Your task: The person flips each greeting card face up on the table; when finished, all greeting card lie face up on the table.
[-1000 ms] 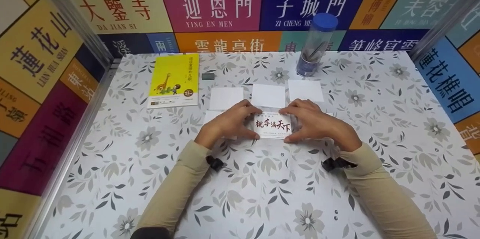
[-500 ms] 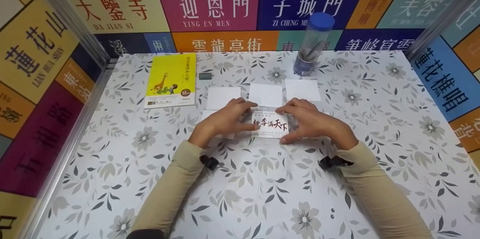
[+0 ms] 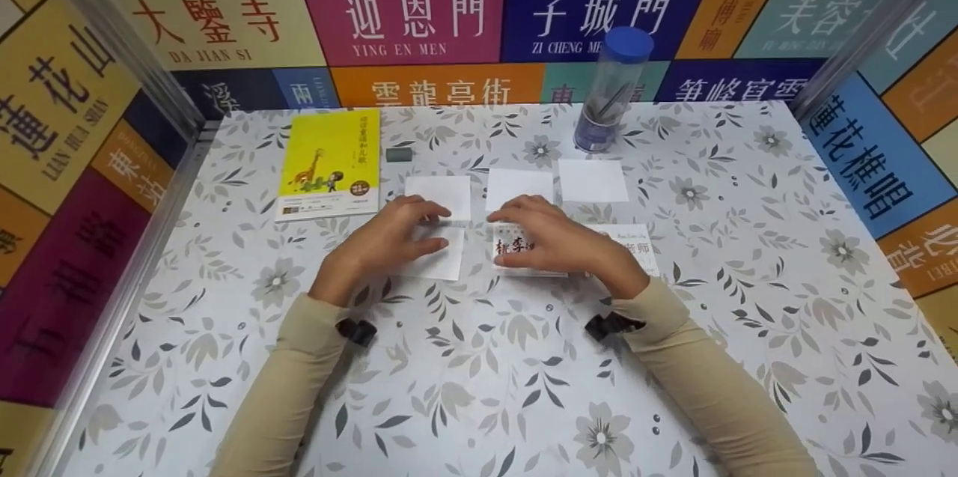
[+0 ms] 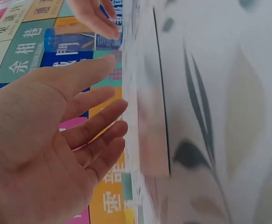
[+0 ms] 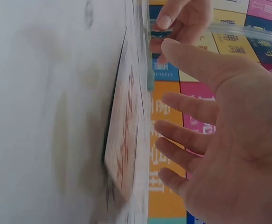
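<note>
On table (image 3: 524, 387): four blank cards (image 3: 441, 196), two printed cards (image 3: 516, 246).

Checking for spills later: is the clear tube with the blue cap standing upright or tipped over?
Upright. The clear tube stands on its base at the back of the table, blue cap on top, apart from both hands.

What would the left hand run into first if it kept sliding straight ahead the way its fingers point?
Probably the blank white paper square at the left of the far row, just beyond the left hand; its fingertips look already at that square's near edge.
</note>
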